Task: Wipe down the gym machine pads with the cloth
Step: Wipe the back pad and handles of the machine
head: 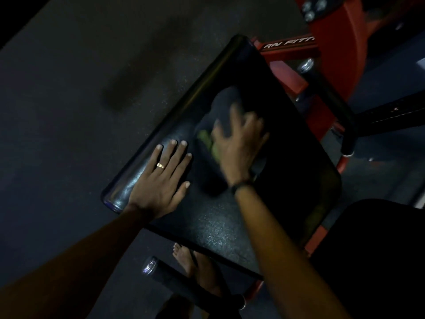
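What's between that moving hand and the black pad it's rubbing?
In the head view, a cloth, dark with a green patch, lies under the blurred right hand, between it and the black pad. The left hand rests flat on the bare pad.

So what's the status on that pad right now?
Left hand flat on pad, bracing. Right hand presses cloth mid-pad, blurred. Nothing in the way.

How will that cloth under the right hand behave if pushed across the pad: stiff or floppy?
Likely floppy: the cloth lies bunched in soft folds under the right hand. It probably slides easily, since the pad looks smooth and glossy. Blur hides its thickness.
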`<state>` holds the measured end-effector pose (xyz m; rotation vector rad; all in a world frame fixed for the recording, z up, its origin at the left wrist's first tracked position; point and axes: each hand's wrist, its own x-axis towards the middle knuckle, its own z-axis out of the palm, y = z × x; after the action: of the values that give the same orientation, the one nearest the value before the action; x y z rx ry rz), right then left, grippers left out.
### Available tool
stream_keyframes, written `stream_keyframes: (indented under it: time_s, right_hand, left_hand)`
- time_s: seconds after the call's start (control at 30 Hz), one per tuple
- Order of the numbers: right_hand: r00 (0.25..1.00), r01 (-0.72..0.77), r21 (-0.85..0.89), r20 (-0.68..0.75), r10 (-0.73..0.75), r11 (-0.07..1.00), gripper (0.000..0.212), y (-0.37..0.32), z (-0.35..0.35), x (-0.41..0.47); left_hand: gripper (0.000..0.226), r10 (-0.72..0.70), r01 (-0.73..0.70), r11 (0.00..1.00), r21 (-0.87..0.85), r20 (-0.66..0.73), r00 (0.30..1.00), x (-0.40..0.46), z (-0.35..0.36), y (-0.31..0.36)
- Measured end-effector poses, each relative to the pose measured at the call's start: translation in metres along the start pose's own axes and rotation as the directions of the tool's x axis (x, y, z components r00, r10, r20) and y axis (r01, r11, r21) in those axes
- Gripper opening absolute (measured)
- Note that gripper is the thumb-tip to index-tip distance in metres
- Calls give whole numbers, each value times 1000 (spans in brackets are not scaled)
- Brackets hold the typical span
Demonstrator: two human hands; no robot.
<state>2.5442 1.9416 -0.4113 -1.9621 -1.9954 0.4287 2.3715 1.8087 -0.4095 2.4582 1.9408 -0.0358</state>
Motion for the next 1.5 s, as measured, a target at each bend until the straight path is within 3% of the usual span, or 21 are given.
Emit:
stream_keyframes:
  time_s: [0.07, 0.13, 0.23, 0.33, 0.4, 0.5, 0.57, 0.7, 0.97, 1.1, 1.23, 1.5]
  right_hand:
    - [991, 128, -40, 30, -127, 991, 50, 22, 6, -87]
    - [990, 134, -32, 56, -132, 990, 43, 74, -10, -144]
    - [983, -169, -120, -93, 158, 978, 33, 138, -28, -144]
    - [835, -493, 26, -267, 482, 869, 43, 148, -29, -76]
    - [778, -525, 139, -321, 539, 840, 45, 127, -27, -13]
    - [864, -446, 47, -238, 444, 894, 52, 71, -11, 44]
    - [949, -252, -9, -196, 246, 968, 52, 30, 2, 43]
    - [972, -24, 27, -232, 30, 999, 43, -2, 13, 16]
    - [969, 0, -30, -246, -7, 1000, 39, 7, 16, 26]
    - [949, -13, -82, -316, -14, 997, 50, -3, 15, 81]
    - [979, -108, -82, -184, 92, 991, 61, -28, 8, 150]
    - [982, 11, -175, -182, -43, 985, 58, -45, 13, 122]
  left_hand:
    - [62, 3, -3, 1000, 3, -5, 1000, -2, 1, 0]
    - [60, -3, 3, 1000, 0, -16, 1000, -3, 2, 0]
    - [59, 8, -8, 1000, -2, -27, 1000, 0, 2, 1]
    - [59, 5, -5, 1000, 3, -11, 1000, -3, 2, 1]
    - [59, 3, -3, 1000, -2, -11, 1000, -3, 2, 2]
    - [60, -4, 4, 1000, -11, -1, 1000, -2, 1, 1]
    - [60, -4, 4, 1000, -13, 3, 1000, -1, 0, 2]
    - [61, -10, 11, 1000, -16, 27, 1000, -1, -1, 2]
    - [60, -7, 7, 1000, -1, 20, 1000, -2, 0, 2]
    - [59, 2, -2, 1000, -3, 3, 1000, -2, 2, 2]
    - [58, -1, -1, 999, -51, -26, 1000, -2, 2, 2]
    - [54, -138, 109, 981, -163, -176, 975, -4, 0, 2]
